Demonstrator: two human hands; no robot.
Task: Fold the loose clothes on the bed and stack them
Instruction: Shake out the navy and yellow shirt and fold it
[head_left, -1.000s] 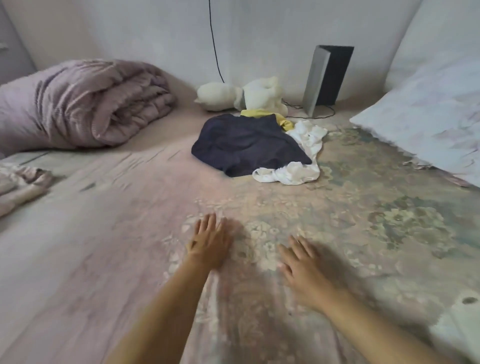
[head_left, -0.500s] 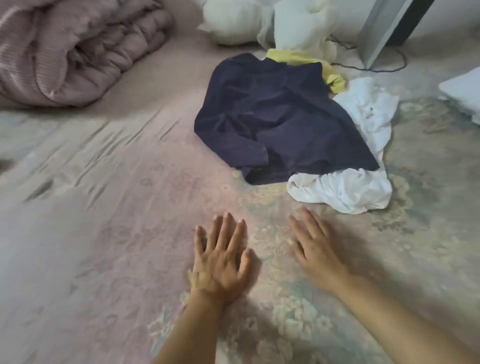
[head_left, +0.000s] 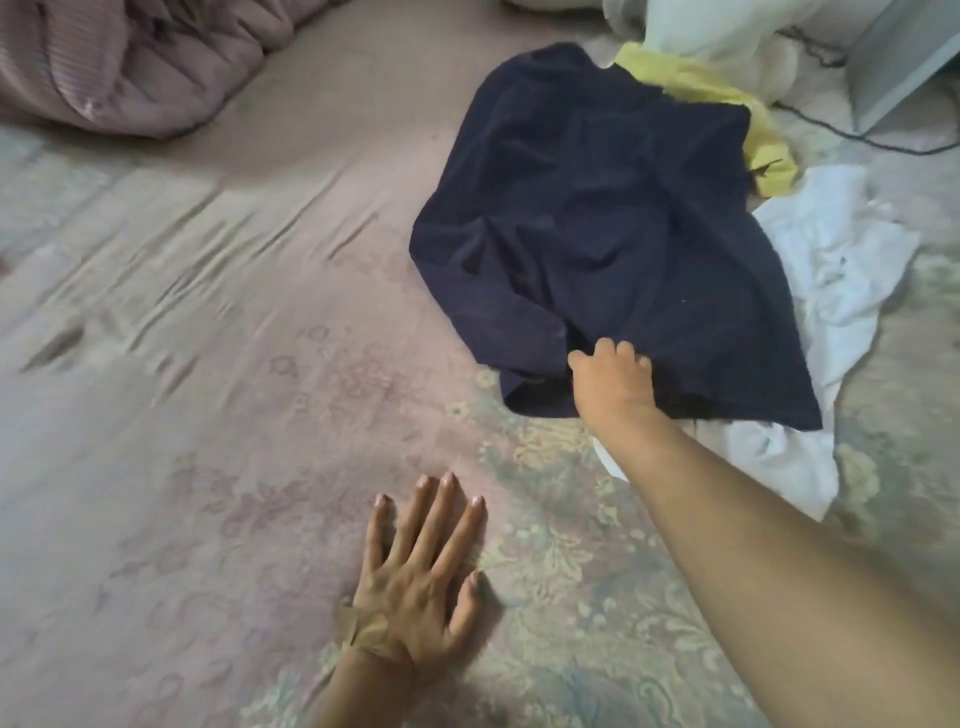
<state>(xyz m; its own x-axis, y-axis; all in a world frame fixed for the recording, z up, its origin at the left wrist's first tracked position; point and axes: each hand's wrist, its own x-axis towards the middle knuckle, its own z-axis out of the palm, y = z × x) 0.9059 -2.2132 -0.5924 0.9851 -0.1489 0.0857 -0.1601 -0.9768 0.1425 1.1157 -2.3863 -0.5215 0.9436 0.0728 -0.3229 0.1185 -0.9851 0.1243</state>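
Right hand: the right hand (head_left: 613, 382) is reaching forward across the bed with the arm stretched out, its fingers curling down onto the near hem area of the dark navy long-sleeved cloth garment (head_left: 602, 223) and bunching the fabric under them.
Left hand: the left hand (head_left: 415, 577) is lying palm down on the pale pink floral-patterned bedsheet (head_left: 208, 415), fingers straight and slightly spread, holding nothing; a tan adhesive strip is sitting at the wrist.
Navy garment: it is lying crumpled and loose on the sheet, ahead of the person and to the right of centre, one sleeve trailing along its left edge towards the right hand.
White garment: a crumpled white cloth garment (head_left: 831, 291) is lying partly under the navy one, showing along its right side and at its near right corner, just beside the right forearm.
Yellow garment: a yellow cloth piece (head_left: 727, 109) is peeking out from beneath the navy garment's far right edge.
Far left: a rolled mauve quilted blanket (head_left: 130, 62) is resting on the bed, well apart from the clothes.
Far right: a cream-white soft bundle (head_left: 691, 26) is sitting behind the yellow piece, near a grey upright panel (head_left: 898, 62) with a thin black cable (head_left: 841, 130) running across the sheet beside it.
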